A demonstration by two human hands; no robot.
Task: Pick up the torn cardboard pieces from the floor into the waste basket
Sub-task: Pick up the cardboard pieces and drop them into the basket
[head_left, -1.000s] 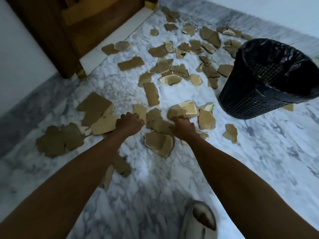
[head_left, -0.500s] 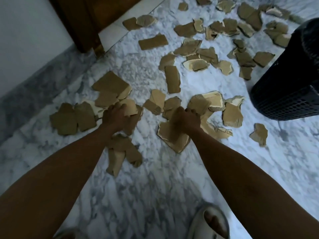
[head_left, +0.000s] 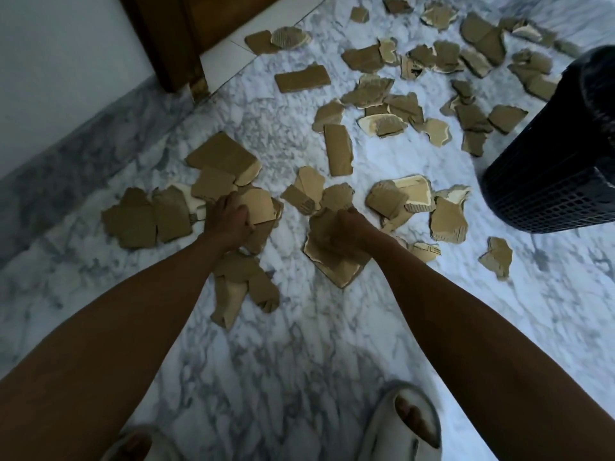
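Observation:
Several torn brown cardboard pieces (head_left: 338,149) lie scattered over the white marble floor (head_left: 299,344). My left hand (head_left: 229,218) grips a tan cardboard piece (head_left: 261,205) in the left cluster. My right hand (head_left: 346,232) holds a bundle of torn pieces (head_left: 336,267) just above the floor. The black mesh waste basket (head_left: 549,171), lined with a black bag, stands at the right edge, partly cut off. More pieces lie behind it and to its left.
A dark wooden door and frame (head_left: 186,44) rise at the upper left beside a white wall (head_left: 60,78) with a grey skirting. My feet in white slippers (head_left: 404,427) stand at the bottom. Bare marble lies between my arms.
Both hands have closed on cardboard and gathered pieces toward me. The view has shifted left, pushing the basket to the right edge.

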